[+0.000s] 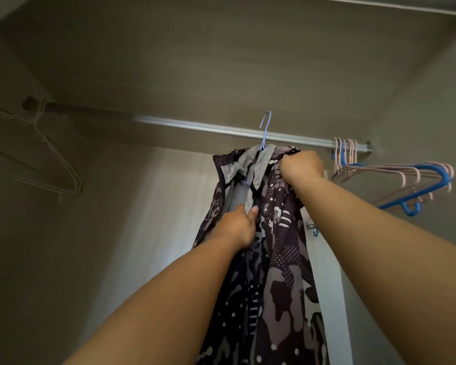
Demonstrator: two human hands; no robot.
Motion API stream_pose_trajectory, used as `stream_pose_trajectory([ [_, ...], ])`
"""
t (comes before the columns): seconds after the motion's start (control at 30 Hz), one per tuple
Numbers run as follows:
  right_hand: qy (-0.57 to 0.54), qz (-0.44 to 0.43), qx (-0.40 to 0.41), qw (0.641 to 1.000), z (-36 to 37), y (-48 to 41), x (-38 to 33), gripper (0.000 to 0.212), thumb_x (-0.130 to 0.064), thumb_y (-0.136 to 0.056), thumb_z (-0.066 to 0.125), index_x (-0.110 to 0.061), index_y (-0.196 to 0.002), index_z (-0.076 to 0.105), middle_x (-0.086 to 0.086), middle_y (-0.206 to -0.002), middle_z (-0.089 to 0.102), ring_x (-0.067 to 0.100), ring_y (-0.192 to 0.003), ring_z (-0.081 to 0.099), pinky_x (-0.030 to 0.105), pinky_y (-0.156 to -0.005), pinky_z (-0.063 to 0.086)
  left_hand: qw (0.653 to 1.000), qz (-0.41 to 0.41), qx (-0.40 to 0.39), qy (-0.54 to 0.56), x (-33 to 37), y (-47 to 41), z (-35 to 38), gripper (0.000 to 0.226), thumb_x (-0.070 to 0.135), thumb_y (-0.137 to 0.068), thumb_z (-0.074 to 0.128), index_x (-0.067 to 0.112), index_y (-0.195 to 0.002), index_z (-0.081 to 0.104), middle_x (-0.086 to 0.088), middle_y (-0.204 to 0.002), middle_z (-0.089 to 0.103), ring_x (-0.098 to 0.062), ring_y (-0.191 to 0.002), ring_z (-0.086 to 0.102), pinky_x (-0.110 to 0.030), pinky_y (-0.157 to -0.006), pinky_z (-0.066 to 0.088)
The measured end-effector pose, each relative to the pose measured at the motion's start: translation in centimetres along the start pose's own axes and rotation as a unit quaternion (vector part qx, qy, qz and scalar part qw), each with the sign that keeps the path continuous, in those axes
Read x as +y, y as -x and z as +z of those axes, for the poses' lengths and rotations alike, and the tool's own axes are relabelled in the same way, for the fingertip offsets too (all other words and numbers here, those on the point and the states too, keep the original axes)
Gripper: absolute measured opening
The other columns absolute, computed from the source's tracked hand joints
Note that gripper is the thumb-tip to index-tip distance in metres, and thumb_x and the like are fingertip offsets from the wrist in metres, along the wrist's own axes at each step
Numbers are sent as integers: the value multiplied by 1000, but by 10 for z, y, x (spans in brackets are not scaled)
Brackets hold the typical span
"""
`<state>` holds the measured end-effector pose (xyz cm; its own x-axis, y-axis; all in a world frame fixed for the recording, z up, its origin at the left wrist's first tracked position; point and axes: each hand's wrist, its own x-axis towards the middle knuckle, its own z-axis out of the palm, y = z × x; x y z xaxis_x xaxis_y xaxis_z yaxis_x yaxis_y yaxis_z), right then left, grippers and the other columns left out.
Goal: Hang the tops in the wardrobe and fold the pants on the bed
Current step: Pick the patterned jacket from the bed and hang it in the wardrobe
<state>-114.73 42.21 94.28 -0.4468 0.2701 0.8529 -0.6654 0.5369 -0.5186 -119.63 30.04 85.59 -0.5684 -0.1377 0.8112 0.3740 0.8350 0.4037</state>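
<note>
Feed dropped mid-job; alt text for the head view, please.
A camouflage top on a pale blue hanger is held up at the wardrobe rail: right hand grips its shoulder, left hand pinches its grey lining. Whether the hanger has caught is unclear. Empty pink hangers hang far right.

Rail [195, 126] open between far-left white hanger [41, 143] and lilac hook [265, 130]; hanger cluster [395, 177] crowds right end.
</note>
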Motion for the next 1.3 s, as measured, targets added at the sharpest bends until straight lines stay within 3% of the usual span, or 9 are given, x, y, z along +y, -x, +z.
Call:
stream_pose_trajectory([
  [0.2, 6, -6, -10, 1000, 21, -9, -11, 15, -11, -91, 47, -5, -99, 58, 18, -115, 60, 34, -108, 58, 34, -81, 45, 1000, -15, -21, -7, -8, -24, -9, 61, 47, -102, 19, 3, -138, 40, -20, -143, 42, -34, -133, 36, -39, -109, 30],
  [0.37, 41, 3, -49, 998, 32, -3, -9, 27, -11, -91, 47, -1, -115, 57, 18, -123, 58, 34, -112, 56, 32, -80, 43, 999, -48, -14, -8, -29, -28, -18, 63, 47, -102, 16, 4, -138, 44, -19, -145, 40, -34, -134, 36, -37, -110, 29],
  [0.57, 88, -24, -62, 994, 19, 9, -6, 29, -9, -91, 48, -4, -63, 40, 18, -113, 61, 31, -87, 52, 29, -69, 35, 995, -102, 19, -14, -55, -4, -29, 46, 24, -106, 14, 9, -148, 27, -18, -151, 31, -33, -138, 30, -33, -111, 24],
  [0.73, 111, -23, -62, 992, 14, 18, -2, 30, -9, -91, 46, -6, -62, 36, 19, -116, 59, 30, -85, 50, 28, -69, 35, 988, -150, 15, 23, -69, 7, -27, 52, 34, -105, 18, 4, -143, 37, -22, -147, 35, -36, -135, 34, -37, -111, 27],
  [0.87, 153, -55, -76, 984, 16, 40, 13, 15, -13, -94, 44, -2, -89, 52, 18, -118, 57, 29, -85, 48, 28, -62, 34, 979, -202, 13, 30, -86, 34, -20, 65, 47, -102, 19, -1, -141, 38, -22, -148, 34, -34, -136, 34, -40, -113, 25],
  [1.0, 131, -85, -86, 984, 22, 54, 24, 27, -14, -94, 43, 1, -111, 57, 20, -121, 56, 35, -103, 54, 27, -71, 33, 977, -209, 17, 39, -75, 59, -23, 53, 35, -104, 25, -1, -142, 35, -21, -148, 34, -34, -135, 35, -36, -110, 28],
  [1.1, 106, -98, -80, 986, 15, 58, 22, 25, -11, -93, 42, 0, -109, 57, 20, -120, 56, 32, -97, 52, 27, -72, 33, 984, -135, 105, 43, -52, 72, -33, 54, 27, -100, 38, 13, -149, 21, -14, -149, 33, -32, -134, 36, -36, -106, 31],
  [1.2, 107, -128, -86, 982, 6, 57, 16, 18, -7, -92, 40, -1, -99, 55, 20, -114, 56, 29, -89, 47, 27, -69, 31, 964, 60, 258, -26, -25, 83, -46, 56, 25, -93, 48, 22, -146, 29, -2, -144, 37, -20, -131, 36, -34, -104, 34],
  [1.3, 50, -115, -120, 985, 0, 61, -2, 32, -4, -95, 36, 5, -119, 55, 24, -126, 54, 34, -110, 52, 33, -83, 40, 947, 211, 242, -24, 4, 90, -53, 44, 37, -95, 47, 28, -138, 44, 7, -138, 46, -13, -128, 38, -32, -104, 35],
])
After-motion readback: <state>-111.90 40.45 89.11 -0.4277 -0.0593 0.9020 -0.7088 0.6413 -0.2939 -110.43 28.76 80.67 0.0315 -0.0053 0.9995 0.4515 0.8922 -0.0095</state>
